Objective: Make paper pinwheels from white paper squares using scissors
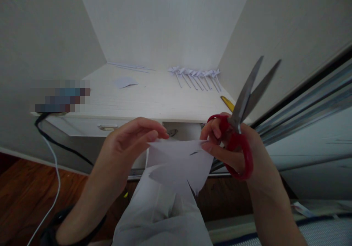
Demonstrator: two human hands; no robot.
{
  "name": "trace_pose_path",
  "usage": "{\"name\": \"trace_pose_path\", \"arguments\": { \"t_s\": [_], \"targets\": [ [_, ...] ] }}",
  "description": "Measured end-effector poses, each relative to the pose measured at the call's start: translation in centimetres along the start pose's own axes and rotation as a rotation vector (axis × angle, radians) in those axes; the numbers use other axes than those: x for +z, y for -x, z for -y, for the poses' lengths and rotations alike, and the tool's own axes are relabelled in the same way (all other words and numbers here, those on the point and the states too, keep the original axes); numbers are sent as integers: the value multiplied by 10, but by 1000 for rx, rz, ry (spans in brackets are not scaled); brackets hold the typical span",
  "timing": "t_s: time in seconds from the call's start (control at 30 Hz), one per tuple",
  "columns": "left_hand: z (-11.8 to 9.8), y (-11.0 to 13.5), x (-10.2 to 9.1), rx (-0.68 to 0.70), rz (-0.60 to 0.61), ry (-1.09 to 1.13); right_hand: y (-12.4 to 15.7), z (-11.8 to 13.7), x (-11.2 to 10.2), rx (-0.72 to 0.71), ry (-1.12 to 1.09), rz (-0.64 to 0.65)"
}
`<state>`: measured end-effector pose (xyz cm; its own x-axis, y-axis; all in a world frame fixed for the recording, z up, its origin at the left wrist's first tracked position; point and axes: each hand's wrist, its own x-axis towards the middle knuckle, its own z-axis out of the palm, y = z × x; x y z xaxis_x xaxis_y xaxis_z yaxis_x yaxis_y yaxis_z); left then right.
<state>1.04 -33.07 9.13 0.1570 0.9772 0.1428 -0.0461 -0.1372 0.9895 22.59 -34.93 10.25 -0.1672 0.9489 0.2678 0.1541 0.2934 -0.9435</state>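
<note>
A white sheet of paper [176,161] hangs between my two hands above my lap. It has a dark slit near its right top corner and a cut or split at its lower edge. My left hand [123,143] pinches the paper's upper left corner between thumb and fingers. With thumb and fingertips, my right hand [222,152] grips the upper right edge. Red-handled scissors [244,95] also hang on that hand, fingers through a loop, their blades apart and pointing up, away from the paper.
On the white desk [154,104] lie several folded paper shapes on thin sticks [195,75], loose thin sticks [129,67], a paper piece [125,82] and a yellow tool [227,102]. Below is an open drawer [185,131]. A black cable [68,148] hangs at left.
</note>
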Motion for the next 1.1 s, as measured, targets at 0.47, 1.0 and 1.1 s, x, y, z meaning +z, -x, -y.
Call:
{"name": "trace_pose_path", "arguments": {
  "t_s": [0.47, 1.0, 1.1],
  "targets": [
    [-12, 1, 10, 94, 261, -253, -4, 10, 9, -29, -30, 131],
    [-11, 2, 28, -115, 234, 163, -10, 1, 18, -9, -248, 102],
    [-12, 3, 27, -77, 231, 107, -10, 3, 18, -15, -258, 113]
  ]
}}
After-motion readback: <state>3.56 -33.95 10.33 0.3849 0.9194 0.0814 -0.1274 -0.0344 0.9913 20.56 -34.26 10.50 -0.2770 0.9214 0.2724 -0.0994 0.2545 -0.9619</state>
